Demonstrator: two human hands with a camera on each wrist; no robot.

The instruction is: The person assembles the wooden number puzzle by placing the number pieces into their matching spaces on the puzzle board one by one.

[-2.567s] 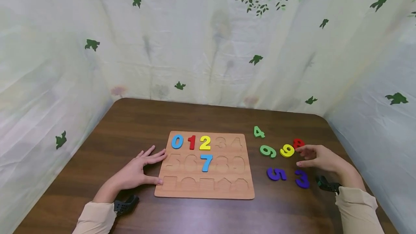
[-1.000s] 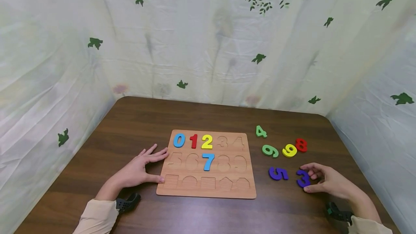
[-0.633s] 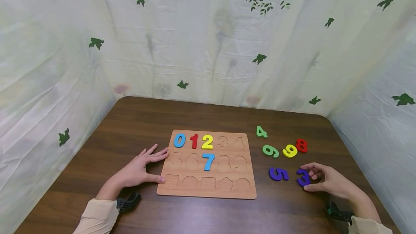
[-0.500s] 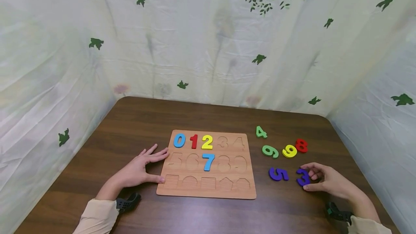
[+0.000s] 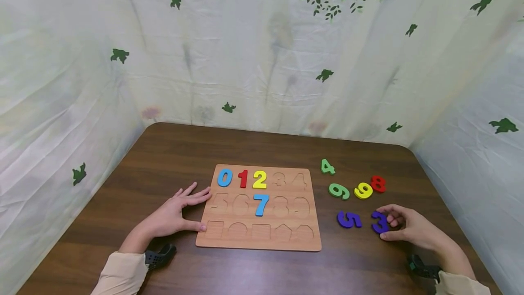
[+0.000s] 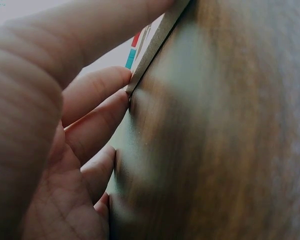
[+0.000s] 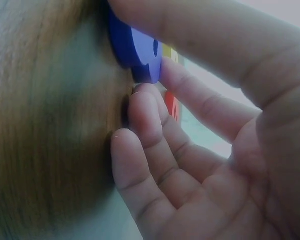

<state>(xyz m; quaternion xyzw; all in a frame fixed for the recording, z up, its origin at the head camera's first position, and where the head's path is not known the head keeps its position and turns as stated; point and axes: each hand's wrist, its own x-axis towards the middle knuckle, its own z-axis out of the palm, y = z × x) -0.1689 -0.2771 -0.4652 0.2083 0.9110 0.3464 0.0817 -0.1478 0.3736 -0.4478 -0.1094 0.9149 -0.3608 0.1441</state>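
Observation:
My right hand (image 5: 411, 229) pinches the purple number 3 (image 5: 380, 222) between thumb and forefinger on the tabletop. In the right wrist view the same purple 3 (image 7: 140, 47) shows between thumb and forefinger, its edge close to the wood, the other fingers curled near the table. My left hand (image 5: 173, 213) lies with spread fingers against the left edge of the wooden number board (image 5: 241, 242). The left wrist view has its fingertips at the board's edge (image 6: 155, 47). In the board sit a blue 0 (image 5: 224, 178), red 1 (image 5: 243, 179), yellow 2 (image 5: 259, 179) and blue 7 (image 5: 260, 205).
Right of the board lie a green 4 (image 5: 327, 166), a green 6 or 9 (image 5: 339, 191), a yellow 9 or 6 (image 5: 363, 190), a red 8 (image 5: 378, 184) and a purple 5 (image 5: 349, 220). A pale curtain (image 5: 262, 58) surrounds the brown table (image 5: 184, 144).
From beside the red 8, my right hand has come down toward the table's front and taken the purple 3 between thumb and forefinger. My left hand stays at the board's edge.

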